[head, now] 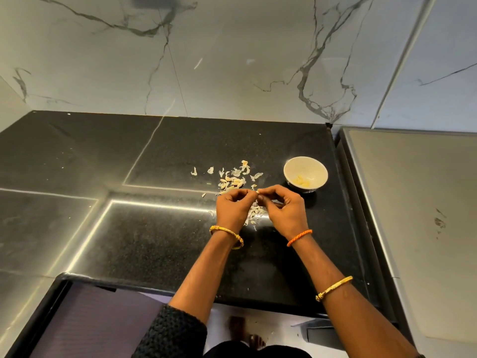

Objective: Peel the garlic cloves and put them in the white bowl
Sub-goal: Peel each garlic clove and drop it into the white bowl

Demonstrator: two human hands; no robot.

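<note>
Garlic clove [257,192] sits pinched between the fingertips of your left hand [232,206] and right hand [282,208], held above the black counter [154,241]. Peeled cloves [302,181] lie in the white bowl [305,173] just beyond; loose skins [232,178] are scattered nearby.

black counter [160,241] | white bowl [305,174] | unpeeled cloves [232,182] | skins [254,213]
</note>
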